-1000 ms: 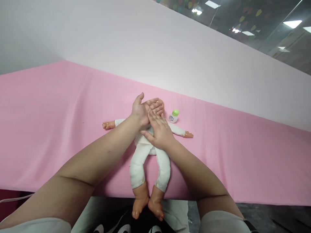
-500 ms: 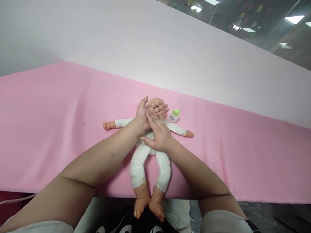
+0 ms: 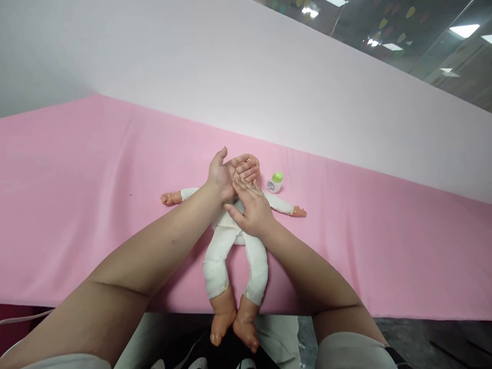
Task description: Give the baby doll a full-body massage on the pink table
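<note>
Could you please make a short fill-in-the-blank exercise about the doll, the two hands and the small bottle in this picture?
1. The baby doll in the white cloth suit lies on a ____ cloth.
2. The small white bottle beside the doll's head has a ____ cap.
3. The left hand is palm up, and the fingers of the ____ hand lie on it.
4. The doll's bare ____ hang past the near edge of the cloth.

Missing words: pink; green; right; feet

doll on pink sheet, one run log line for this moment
left hand palm up | right hand fingers on it | above doll | bottle beside
</note>
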Demonstrator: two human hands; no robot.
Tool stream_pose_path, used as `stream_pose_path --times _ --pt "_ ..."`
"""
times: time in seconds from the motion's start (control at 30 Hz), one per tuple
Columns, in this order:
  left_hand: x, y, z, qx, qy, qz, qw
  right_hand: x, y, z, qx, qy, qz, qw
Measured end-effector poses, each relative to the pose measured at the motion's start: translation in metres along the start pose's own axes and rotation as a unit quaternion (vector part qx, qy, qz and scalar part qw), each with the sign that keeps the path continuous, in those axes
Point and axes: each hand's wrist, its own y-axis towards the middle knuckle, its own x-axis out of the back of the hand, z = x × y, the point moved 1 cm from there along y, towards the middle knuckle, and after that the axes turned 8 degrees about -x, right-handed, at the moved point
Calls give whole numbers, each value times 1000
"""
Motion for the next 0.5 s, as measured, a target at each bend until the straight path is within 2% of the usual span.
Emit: stream_pose_path --times 0.17,0.33,0.4,0.43,0.5 --pt "-1 0 -5 -19 26 -20 999 -7 -3 -2 23 40 -52 998" --pt "6 9 1 -96 158 -52 981 -8 -3 -2 18 107 -99 989" --pt "14 10 4 -159 258 -59 951 -6 -4 0 7 128 -113 985" --pt "19 9 5 -195 322 -56 925 -4 -6 2 -2 136 -115 984" --pt "33 3 5 -260 471 -35 842 2 -11 3 -19 150 -101 983"
